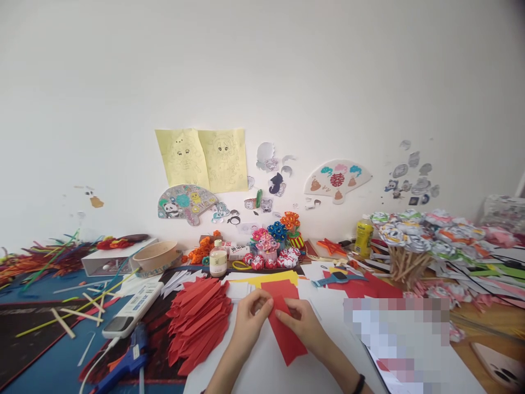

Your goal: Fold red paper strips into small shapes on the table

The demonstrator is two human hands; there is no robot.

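Both hands, left hand (250, 317) and right hand (301, 323), pinch a red paper strip (285, 328) flat on the white surface (262, 366), steadying its top edge for creasing; folded red pieces (199, 323) lie just beside.

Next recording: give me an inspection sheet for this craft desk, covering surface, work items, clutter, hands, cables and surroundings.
Surface: blue desk mat at left, white paper sheet under the hands.
Work items: red paper strip, partly folded, held by both hands; stack of folded red paper pieces to its left.
Clutter: blue glue gun, white remote-like device, coloured sticks, small pale bottle, yellow glue bottle, paper pinwheels on sticks.
Hands: left hand and right hand both pinch the strip.
Cables: white cable beside the glue gun.
Surroundings: white wall with yellow drawings and paper fans.
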